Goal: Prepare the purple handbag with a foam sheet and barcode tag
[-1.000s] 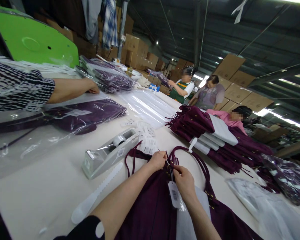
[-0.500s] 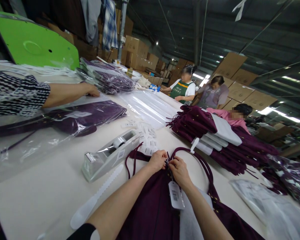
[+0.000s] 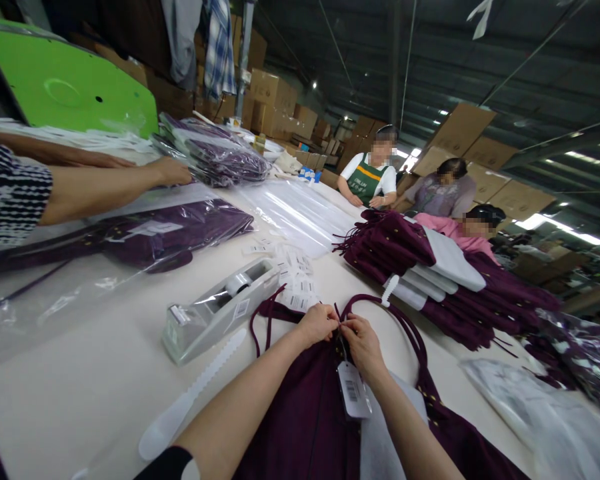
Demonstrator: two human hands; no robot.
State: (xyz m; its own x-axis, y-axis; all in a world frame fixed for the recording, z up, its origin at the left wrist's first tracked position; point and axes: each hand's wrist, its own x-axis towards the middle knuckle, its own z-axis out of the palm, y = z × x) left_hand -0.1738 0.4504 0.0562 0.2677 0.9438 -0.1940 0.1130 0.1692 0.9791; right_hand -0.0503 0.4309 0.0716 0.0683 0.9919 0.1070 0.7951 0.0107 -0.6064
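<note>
My left hand (image 3: pixel 320 324) and my right hand (image 3: pixel 361 339) meet over the top of a dark purple garment (image 3: pixel 300 407), each in a pinch. Between their fingertips is the thin string of a white hang tag (image 3: pixel 354 392); the exact grip is partly hidden. The tag has a barcode and dangles below my right hand, against the garment. Purple straps (image 3: pixel 411 333) loop out to the right, with a white plastic clip (image 3: pixel 390 291) at their top. Pale grey sheeting (image 3: pixel 380 447) shows beside the garment under my right forearm.
Left of my hands stand a tape dispenser (image 3: pixel 220 310) and a white serrated plastic strip (image 3: pixel 190 400). Barcode stickers (image 3: pixel 296 277) lie beyond. A stack of purple garments (image 3: pixel 430 280) rises at right. A co-worker's arm (image 3: pixel 105 187) reaches over a bagged garment (image 3: pixel 180 230) at left.
My fingertips have shifted slightly while keeping their pinch at the string, and the tag has swung a little. The co-worker's arm at left has drawn back, and a second hand shows there.
</note>
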